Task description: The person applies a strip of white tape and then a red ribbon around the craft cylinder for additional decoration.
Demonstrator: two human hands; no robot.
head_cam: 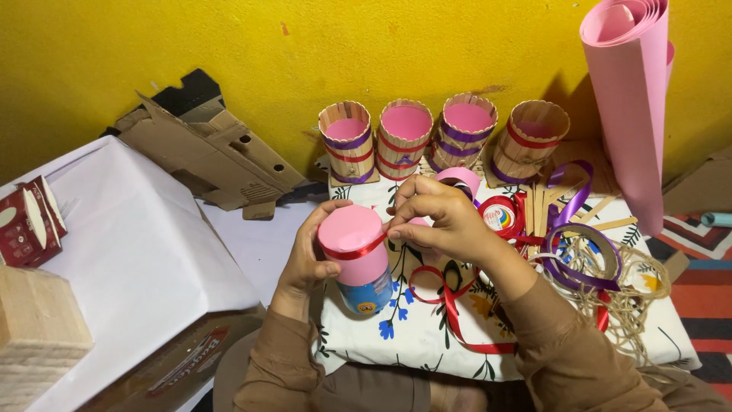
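The left hand (305,263) is wrapped around a pink-covered can (357,259), fingers closed on its side at the can's 9 o'clock, thumb forward; the can is held tilted above the near edge of the floral cloth (404,328), just left of frame centre. The right hand (442,217) sits at the can's 2 o'clock, thumb and fingertips pinched together on a red ribbon (358,249) that lies as a band around the can's upper part. Judged handling: the can looks light and rigid, its paper skin smooth and probably slippery under ribbon, so a full side grip low on the body seems the sound hold, leaving the upper band zone free. The ribbon is thin, limp and satiny; it likely slides unless kept taut, so a pinch close to the can wall appears best. Counts: one can in hand; four stick-walled cups (404,137) in a row at 12 o'clock against the yellow wall (381,46), each pink inside and banded in red or purple. One pink paper roll (629,99) leans at 2 o'clock. One loose red ribbon tail (457,320) curls at 5 o'clock. Purple ribbon (568,263) and tan twine (633,297) lie tangled at 3 o'clock; strand number cannot be told. One tape roll (499,216) sits beside the right hand. One cardboard piece (206,149) lies at 10 o'clock.
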